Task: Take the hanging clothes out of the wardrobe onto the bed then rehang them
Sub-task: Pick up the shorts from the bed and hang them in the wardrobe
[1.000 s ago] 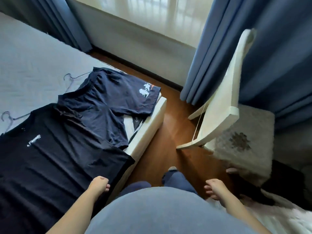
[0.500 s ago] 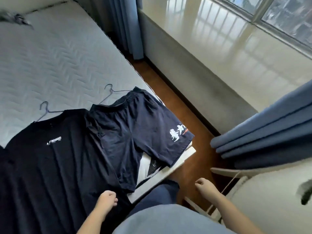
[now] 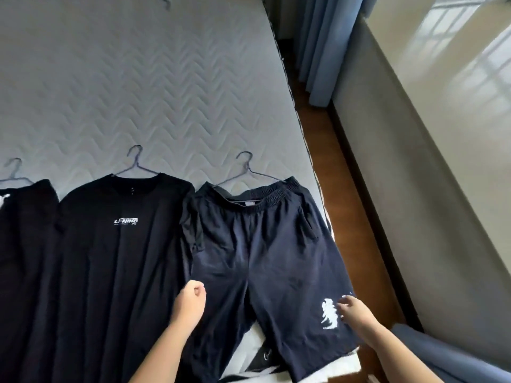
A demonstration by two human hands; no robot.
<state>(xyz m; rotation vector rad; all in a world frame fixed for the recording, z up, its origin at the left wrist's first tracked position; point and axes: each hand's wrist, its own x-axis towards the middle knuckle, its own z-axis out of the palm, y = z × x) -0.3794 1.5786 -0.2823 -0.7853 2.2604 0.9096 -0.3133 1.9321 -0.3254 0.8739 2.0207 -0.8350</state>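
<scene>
Navy shorts (image 3: 262, 258) with a white print lie flat on the bed (image 3: 138, 92) near its right edge, on a wire hanger (image 3: 250, 172). To their left lies a black T-shirt (image 3: 116, 258) with a white logo on a hanger (image 3: 135, 161). A third dark garment (image 3: 25, 230) on a hanger (image 3: 12, 172) shows at the far left. My left hand (image 3: 190, 299) hovers curled in a fist over the shorts' left leg, holding nothing. My right hand (image 3: 354, 309) reaches over the shorts' right leg by the print, fingers spread.
A white garment (image 3: 257, 352) peeks from under the shorts at the bed's front edge. Wooden floor (image 3: 340, 189) runs along the bed's right side, bounded by a low grey wall (image 3: 414, 203) and blue curtains (image 3: 320, 37).
My view has swung left from the chair and window to look straight down on the bed. Both hands have come forward over the shorts, and the right hand's fingers have opened.
</scene>
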